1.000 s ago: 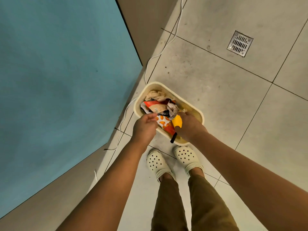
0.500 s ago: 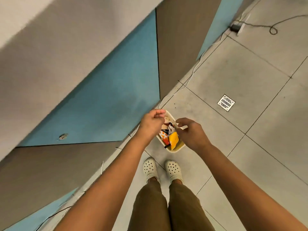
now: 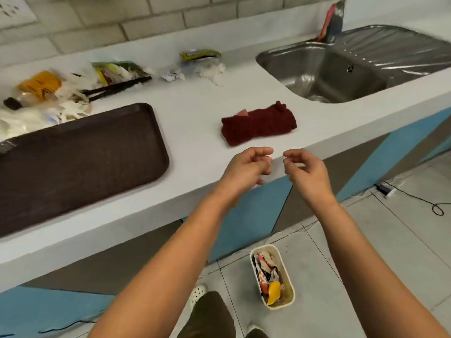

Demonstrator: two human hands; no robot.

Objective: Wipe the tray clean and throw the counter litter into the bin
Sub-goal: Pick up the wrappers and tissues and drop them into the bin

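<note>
Two bare hands hover side by side over the near edge of the white counter (image 3: pixel 195 113). The left hand (image 3: pixel 246 168) has loosely curled fingers and holds nothing. The right hand (image 3: pixel 305 170) is the same, with soft bent fingers and nothing in it. Their fingertips are near each other but do not touch.

On the left of the counter lies the dark brown tray (image 3: pixel 80 157), flat and close to the near edge. Behind it, on the far left, sits a heap of litter (image 3: pixel 41 103): an orange wrapper, white crumpled bits and a small black thing. Black chopsticks (image 3: pixel 117 87) lie across it. More to the right, near the far wall, are a green wrapper (image 3: pixel 199 54) and white scraps (image 3: pixel 212 69).

A dark red cloth (image 3: pixel 258 125) lies folded on the counter, just beyond the hands. A steel sink (image 3: pixel 336 69) is set into the counter on the far right.

Down on the grey tiled floor, below the right arm, stands the cream bin (image 3: pixel 290 286). It holds wrappers, one orange and one yellow.
</note>
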